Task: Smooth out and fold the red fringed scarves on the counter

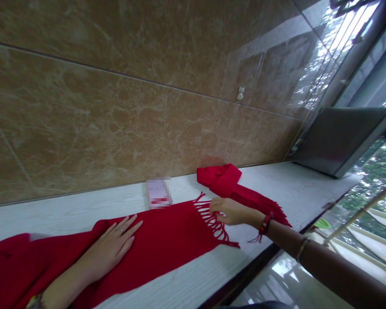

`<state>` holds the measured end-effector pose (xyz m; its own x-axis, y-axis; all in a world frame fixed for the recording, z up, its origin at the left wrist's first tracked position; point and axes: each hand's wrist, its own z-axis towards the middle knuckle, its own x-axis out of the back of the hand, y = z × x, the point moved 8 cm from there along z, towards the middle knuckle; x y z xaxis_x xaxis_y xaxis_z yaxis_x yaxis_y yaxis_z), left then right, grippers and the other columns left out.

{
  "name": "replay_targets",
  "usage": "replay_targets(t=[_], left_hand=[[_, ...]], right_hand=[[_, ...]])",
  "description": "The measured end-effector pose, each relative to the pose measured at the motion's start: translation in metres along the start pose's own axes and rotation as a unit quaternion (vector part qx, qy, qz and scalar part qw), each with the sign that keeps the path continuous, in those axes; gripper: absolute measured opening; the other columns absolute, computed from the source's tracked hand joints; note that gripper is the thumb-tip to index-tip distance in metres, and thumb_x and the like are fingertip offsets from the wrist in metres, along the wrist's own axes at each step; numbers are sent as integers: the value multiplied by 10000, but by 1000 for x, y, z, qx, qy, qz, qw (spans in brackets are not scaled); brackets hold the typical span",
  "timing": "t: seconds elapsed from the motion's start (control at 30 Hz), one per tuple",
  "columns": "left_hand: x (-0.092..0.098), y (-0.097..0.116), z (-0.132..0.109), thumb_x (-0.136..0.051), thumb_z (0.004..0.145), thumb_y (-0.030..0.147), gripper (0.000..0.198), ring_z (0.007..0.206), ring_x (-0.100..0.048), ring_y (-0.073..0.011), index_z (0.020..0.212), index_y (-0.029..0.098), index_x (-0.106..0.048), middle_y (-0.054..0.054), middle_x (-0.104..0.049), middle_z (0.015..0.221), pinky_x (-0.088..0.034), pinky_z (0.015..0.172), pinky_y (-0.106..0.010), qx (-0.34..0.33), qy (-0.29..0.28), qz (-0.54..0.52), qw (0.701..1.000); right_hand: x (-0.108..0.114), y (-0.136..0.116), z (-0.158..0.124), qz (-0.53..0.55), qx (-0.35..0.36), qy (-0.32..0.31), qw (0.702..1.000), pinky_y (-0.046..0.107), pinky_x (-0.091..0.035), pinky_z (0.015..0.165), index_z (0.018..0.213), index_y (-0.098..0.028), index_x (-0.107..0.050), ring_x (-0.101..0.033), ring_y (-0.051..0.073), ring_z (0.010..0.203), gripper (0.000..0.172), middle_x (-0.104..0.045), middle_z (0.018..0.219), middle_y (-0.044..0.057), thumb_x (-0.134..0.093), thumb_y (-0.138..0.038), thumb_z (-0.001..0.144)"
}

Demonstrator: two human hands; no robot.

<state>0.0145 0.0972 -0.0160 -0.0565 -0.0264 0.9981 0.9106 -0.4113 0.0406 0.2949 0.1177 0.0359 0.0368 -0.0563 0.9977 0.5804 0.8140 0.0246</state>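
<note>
A red scarf [176, 231] lies lengthwise along the white counter, flat toward its fringed end and bunched up at the far left. My left hand [114, 244] rests on the cloth, palm down and fingers stretched out. At the scarf's right end, my right hand [228, 211] bends over the fringe [216, 227], thumb and fingers drawn together around strands I cannot fully see. Just behind that hand sits a second red piece [225, 178], folded over, with its own fringe spreading to the right.
A small block-shaped item [158, 194], blurred out, stands behind the scarf near the brown marble-tiled wall [116, 120]. At the counter's far right is a grey box-like object [344, 137]. The counter's dark front edge [244, 274] runs diagonally below, with a shiny floor beyond.
</note>
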Motion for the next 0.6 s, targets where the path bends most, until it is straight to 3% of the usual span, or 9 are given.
replay_targets(t=[0.07,0.13,0.33,0.4,0.53,0.6], left_hand=[[-1,-1,0,-231,884,376,458,1267,-293,-200,1319,264,-321,-14,-281,1397,-275,1028,-402,-9,8,9,1000],[-2,-2,0,-242,882,375,456,1257,-315,-205,1311,258,-340,-19,-309,1386,-294,1018,-403,-19,23,13,999],[-9,-9,2,-257,879,391,446,1238,-352,-209,1300,285,-357,-13,-329,1380,-326,996,-397,-40,59,26,997],[-11,-9,2,-258,880,393,444,1235,-356,-212,1303,291,-349,-13,-324,1381,-328,993,-399,-41,61,28,997],[-7,-8,1,-263,880,393,442,1231,-362,-218,1301,292,-350,-4,-334,1376,-327,994,-404,-39,68,18,997],[-6,-7,1,-258,878,398,449,1238,-351,-213,1305,288,-345,-2,-325,1381,-318,1001,-401,-34,58,19,998]], right_hand=[[-7,-19,8,27,53,-15,998,229,-391,752,766,-170,-564,-512,129,803,197,-594,791,25,-402,-70,715],[-17,-20,8,27,68,-38,997,237,-394,740,719,-170,-560,-513,132,770,188,-594,764,28,-404,-68,702],[-22,38,-33,-28,-42,-58,997,258,-396,686,659,-158,-553,-517,145,696,182,-594,714,49,-398,-79,712],[-15,41,-39,-30,-62,-43,997,255,-393,668,648,-157,-549,-512,143,678,185,-588,698,49,-397,-78,718],[-1,-3,-21,14,13,21,1000,252,-385,705,731,-170,-552,-502,139,748,191,-588,757,39,-389,-70,735],[-6,-28,-10,29,70,7,997,242,-383,698,724,-177,-544,-495,132,742,190,-583,748,28,-393,-61,721]])
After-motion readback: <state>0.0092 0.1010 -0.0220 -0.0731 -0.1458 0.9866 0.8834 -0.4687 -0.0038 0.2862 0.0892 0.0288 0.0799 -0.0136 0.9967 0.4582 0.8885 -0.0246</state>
